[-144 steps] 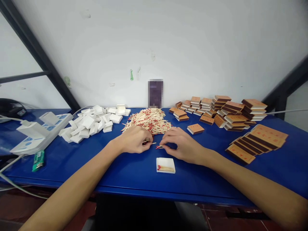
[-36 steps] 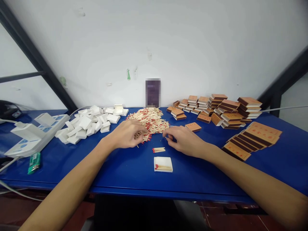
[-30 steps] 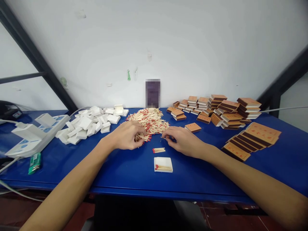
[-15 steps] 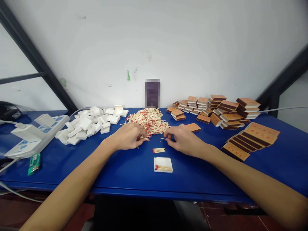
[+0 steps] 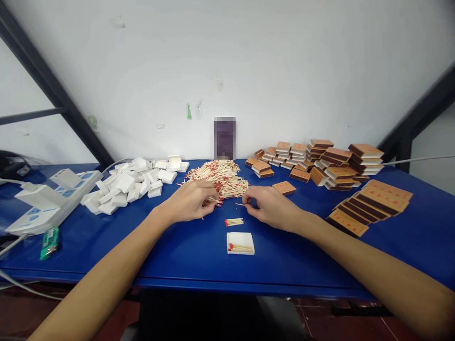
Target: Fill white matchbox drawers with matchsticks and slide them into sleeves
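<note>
My left hand (image 5: 194, 201) is at the front left of a big heap of red-tipped matches (image 5: 220, 175), its fingers curled round several matches whose ends poke out below. Thumb and forefinger of my right hand (image 5: 266, 206) are pinched on a single pale matchstick (image 5: 240, 204), which points left. Between and below the hands lies a small row of matches (image 5: 233, 222), heads to the left. Nearer the table edge sits a white matchbox tray (image 5: 241, 236) with several matches along its front side.
White matchbox trays (image 5: 128, 182) are piled at the left, beside a white power strip (image 5: 53, 203) and a green lighter (image 5: 50, 242). Orange and brown matchboxes (image 5: 339, 173) stand stacked at the right. A pixelated dark rectangle (image 5: 224, 138) is upright by the wall.
The fingertips of my left hand have shifted slightly at the matches. My right hand stays pinched on its matchstick. The whole view has moved very slightly.
</note>
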### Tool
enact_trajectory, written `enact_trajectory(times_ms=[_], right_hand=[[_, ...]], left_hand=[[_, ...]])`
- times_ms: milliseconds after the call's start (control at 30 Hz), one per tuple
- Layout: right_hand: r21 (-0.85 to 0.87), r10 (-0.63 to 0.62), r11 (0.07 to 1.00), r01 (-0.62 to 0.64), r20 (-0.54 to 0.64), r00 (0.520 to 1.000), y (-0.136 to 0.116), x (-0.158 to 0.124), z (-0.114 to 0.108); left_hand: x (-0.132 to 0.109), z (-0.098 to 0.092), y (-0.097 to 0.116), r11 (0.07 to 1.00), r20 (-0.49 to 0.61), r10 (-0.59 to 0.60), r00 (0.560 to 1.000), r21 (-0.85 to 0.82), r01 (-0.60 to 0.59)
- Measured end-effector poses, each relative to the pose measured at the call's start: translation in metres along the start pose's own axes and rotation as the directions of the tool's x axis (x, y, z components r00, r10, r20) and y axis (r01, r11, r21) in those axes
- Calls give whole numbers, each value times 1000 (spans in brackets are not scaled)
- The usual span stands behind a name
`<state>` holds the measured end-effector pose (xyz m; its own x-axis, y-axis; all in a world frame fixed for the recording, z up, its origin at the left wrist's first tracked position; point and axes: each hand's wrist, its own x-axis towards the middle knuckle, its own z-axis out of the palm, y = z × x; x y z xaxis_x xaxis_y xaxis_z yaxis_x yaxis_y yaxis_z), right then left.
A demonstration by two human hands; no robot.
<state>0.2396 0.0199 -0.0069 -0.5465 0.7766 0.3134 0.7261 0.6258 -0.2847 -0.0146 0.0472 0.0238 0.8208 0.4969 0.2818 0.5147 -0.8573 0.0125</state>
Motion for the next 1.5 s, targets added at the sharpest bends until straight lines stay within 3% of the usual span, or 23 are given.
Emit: enact_trajectory(times_ms=[233,433,667,833,967,1167,1367,1500], right_hand=[[49,46,998,-47,4,999,2,-1,2],[167,-6,986,25,-113,994,-7,-2,-1],[420,31,907,41,-163,986,-23,-4,-3],[428,17,901,71,-198,980,-22,-3,-2],[258,-21,964,63,-162,987,-14,-2,-3],[-37,-106,994,104,-55,993,-4,-2,-5],[-160,-108,981,108,7,994,-5,-3,-7],[-184,-94,979,91,-6,996,-6,-3,-9]], left_hand=[[2,6,8,996,-120,21,993,-81,-31],[6,8,16,993,-115,74,991,-83,-84],[9,15,24,986,-235,142,962,-56,-159],[10,15,25,984,-244,130,961,-91,-156],[7,5,16,994,-180,63,982,-74,-77],[-2,-8,2,995,62,-57,996,-80,62],[1,-10,9,976,202,2,979,-212,41],[4,-10,14,971,238,37,971,-237,21]])
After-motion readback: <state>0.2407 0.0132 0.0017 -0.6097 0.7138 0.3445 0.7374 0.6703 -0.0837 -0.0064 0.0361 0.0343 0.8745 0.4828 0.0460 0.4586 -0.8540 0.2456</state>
